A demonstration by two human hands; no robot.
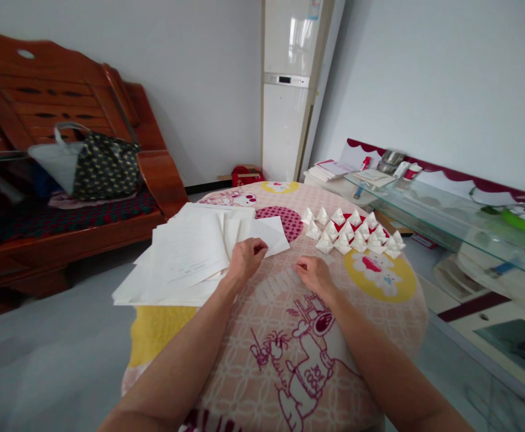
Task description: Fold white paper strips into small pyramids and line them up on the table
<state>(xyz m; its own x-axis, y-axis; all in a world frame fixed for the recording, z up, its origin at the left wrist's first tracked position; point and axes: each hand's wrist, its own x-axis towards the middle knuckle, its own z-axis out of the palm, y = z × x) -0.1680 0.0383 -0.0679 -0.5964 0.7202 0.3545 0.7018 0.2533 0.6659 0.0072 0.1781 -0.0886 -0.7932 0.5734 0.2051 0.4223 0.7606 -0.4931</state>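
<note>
My left hand point(247, 258) is closed, its fingers curled over the near-left side of a small white sheet of paper point(276, 235). Whether the fingertips pinch that sheet I cannot tell. To the left lies a wide stack of white paper point(181, 258), with some upper sheets bent up beside my wrist. My right hand point(315, 274) is also closed, thumb and fingers together, just above the tablecloth and apart from the left; anything in it is too small to make out. Beyond it stand several folded white paper pyramids point(342, 240) in loose rows.
A patterned cloth point(284, 336) covers the round table. On the right is a glass-topped cabinet point(460, 210) with papers and cups. At left stands a wooden bench point(64, 108) holding a dark patterned bag point(107, 165). Behind are a tall white appliance point(284, 120) and a red bag point(247, 175).
</note>
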